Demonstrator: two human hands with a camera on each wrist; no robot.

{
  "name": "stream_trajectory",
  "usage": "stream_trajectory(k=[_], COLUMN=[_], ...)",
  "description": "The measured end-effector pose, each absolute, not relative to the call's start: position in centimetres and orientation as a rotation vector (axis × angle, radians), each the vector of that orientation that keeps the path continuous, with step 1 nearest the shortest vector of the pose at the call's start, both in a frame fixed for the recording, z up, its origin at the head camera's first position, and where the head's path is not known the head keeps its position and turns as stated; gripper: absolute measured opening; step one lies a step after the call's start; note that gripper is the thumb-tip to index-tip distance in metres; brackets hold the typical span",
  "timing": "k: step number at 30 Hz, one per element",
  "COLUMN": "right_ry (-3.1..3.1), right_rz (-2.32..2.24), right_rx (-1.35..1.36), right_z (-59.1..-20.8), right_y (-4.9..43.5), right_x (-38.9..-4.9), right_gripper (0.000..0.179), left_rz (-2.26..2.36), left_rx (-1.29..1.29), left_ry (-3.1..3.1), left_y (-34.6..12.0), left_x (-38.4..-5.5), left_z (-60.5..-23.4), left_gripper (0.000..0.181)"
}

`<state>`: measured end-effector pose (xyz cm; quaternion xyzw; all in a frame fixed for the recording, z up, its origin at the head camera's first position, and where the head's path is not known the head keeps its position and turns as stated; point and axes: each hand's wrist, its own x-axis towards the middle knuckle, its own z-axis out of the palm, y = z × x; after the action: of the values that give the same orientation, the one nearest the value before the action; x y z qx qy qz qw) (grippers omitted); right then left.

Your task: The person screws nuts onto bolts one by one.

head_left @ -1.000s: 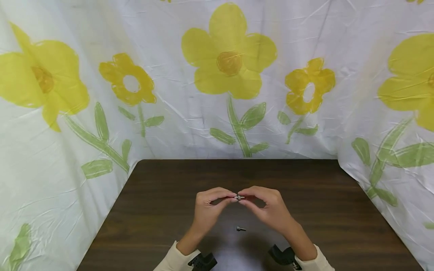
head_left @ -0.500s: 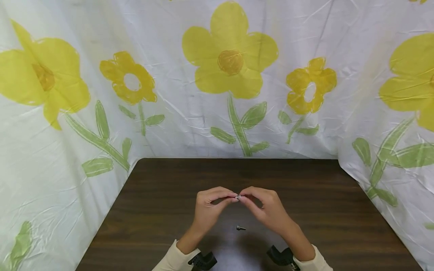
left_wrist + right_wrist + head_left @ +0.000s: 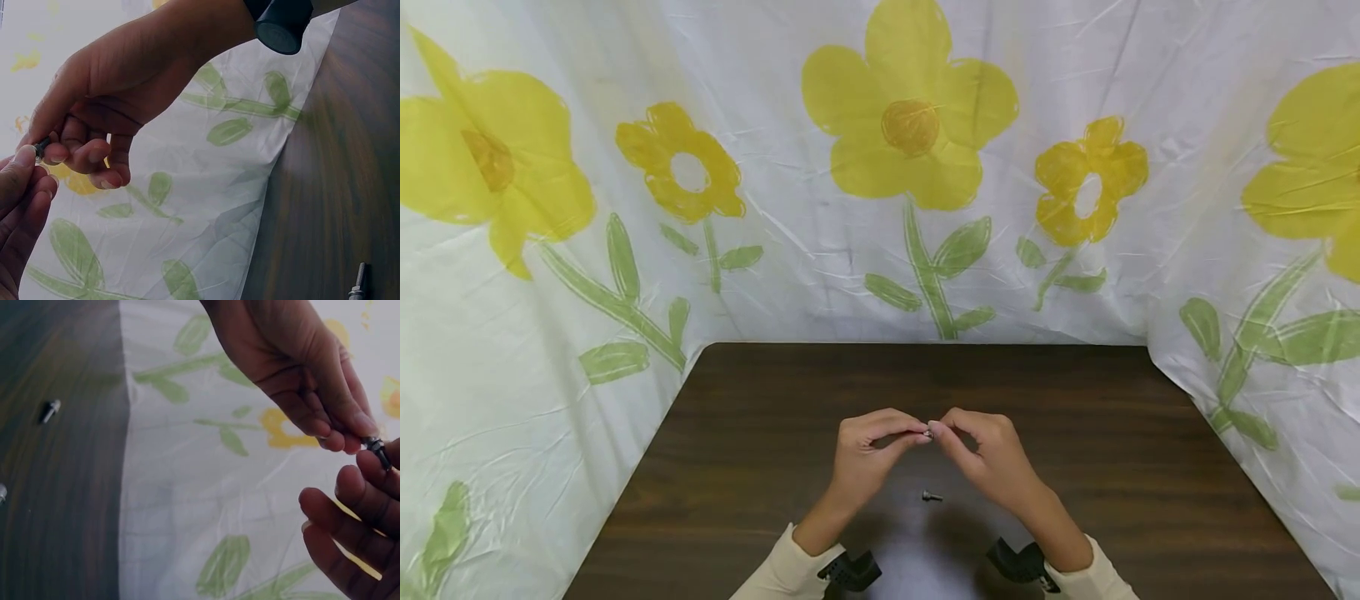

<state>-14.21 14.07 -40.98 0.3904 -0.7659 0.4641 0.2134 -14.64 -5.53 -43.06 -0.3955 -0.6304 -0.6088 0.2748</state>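
Observation:
A small metal bolt is held above the table between both hands, with a collar that looks like a nut or washer on it. My left hand pinches one end between thumb and fingertips. Thumb and fingers of my right hand pinch the other end, covering most of it. The fingertips of the two hands nearly meet. A second bolt lies on the dark wood table below them, its threaded shank showing in the left wrist view.
The dark wood table is bordered by a white cloth with yellow flowers. Each wrist wears a black camera mount. A shiny piece, cut off by the right wrist view's edge, lies on the table.
The right fingers and thumb have closed in over the bolt's end, which showed between them earlier. The left hand keeps its pinch. The head view has tilted slightly downward.

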Motion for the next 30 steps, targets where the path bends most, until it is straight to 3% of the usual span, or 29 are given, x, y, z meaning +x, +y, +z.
stream_trajectory(k=[4,9,16,30], right_ry=[-2.141,-2.141,-2.028,-1.958], right_rz=[1.296,1.336,1.294,1.259], right_rx=[1.028,1.002,1.117,1.174], right_z=[-41.0,-40.9,-40.7,-40.7], right_y=[14.0,14.4,14.7,14.7], right_x=[-14.2,-14.4,-15.0,-15.2], right_gripper=[0.030,0.019,0.034,0.022], left_rz=[-1.631,-1.633,-1.653,-1.654], left_rx=[-1.057,-0.965,-0.927,-0.964], left_ry=[-1.698,-1.723,-1.733,-1.740], left_y=[-5.6,-5.9,-6.3,-6.3], left_x=[-14.7,-14.7,-14.9,-14.9], left_z=[-43.3,-43.0,-42.5,-42.5], left_gripper=[0.025,0.024,0.020,0.021])
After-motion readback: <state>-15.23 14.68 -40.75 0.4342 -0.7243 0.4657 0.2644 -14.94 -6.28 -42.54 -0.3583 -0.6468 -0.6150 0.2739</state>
